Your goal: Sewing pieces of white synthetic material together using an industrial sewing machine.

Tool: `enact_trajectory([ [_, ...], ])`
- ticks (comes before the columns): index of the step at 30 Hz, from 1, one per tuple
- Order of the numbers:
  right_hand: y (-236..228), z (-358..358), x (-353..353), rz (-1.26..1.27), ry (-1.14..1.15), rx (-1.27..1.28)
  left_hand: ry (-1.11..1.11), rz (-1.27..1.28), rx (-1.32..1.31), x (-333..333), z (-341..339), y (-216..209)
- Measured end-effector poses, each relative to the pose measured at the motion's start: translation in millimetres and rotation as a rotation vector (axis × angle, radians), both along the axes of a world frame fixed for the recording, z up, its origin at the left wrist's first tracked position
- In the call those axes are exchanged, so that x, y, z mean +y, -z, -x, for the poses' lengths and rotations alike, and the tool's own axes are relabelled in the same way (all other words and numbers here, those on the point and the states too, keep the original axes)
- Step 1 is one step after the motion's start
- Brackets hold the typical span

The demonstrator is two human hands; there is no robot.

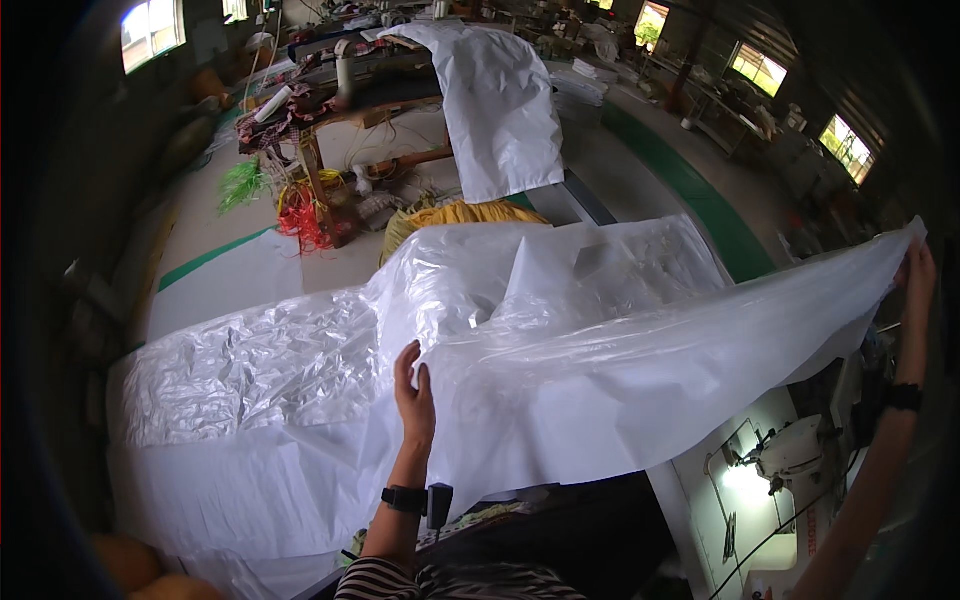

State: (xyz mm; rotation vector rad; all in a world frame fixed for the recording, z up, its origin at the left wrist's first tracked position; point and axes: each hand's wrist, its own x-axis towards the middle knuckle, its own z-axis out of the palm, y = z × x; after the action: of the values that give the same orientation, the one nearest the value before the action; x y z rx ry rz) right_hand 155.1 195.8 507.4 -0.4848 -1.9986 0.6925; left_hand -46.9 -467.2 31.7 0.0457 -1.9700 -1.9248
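Note:
A large white plastic sheet (620, 400) spreads across the middle, its right end pulled up and out in a long slanting fold. My right hand (920, 280), far out on the right, is closed on the raised corner of that sheet. In front of the sheet's middle is my left hand (415, 395), fingers pointing up and apart, with nothing visible between them. Whether it touches the plastic I cannot tell. Crinkled, shiny clear plastic (250, 365) lies to the left, joining the smoother white material.
At the lower right stands a sewing machine (795, 450) with a lit lamp. A cluttered wooden table (385, 100) is beyond, with another white sheet (500, 110) draped over its end. Red strands (305, 220), green strands (240, 185) and yellow cloth (470, 213) lie near it.

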Motion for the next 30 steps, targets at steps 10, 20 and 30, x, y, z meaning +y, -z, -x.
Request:
enact_trajectory([
  [10,18.2,31.3,15.9,0.074,0.119,0.018,0.394,0.258,0.383,45.4,-40.9,-45.0],
  [20,23.0,32.3,2.8,0.028,0.132,-0.038,0.185,-0.093,0.155,55.3,31.4,-51.8],
  [30,34.5,26.9,2.5,0.068,0.135,0.002,0.511,0.004,0.3,69.9,15.7,-37.7],
])
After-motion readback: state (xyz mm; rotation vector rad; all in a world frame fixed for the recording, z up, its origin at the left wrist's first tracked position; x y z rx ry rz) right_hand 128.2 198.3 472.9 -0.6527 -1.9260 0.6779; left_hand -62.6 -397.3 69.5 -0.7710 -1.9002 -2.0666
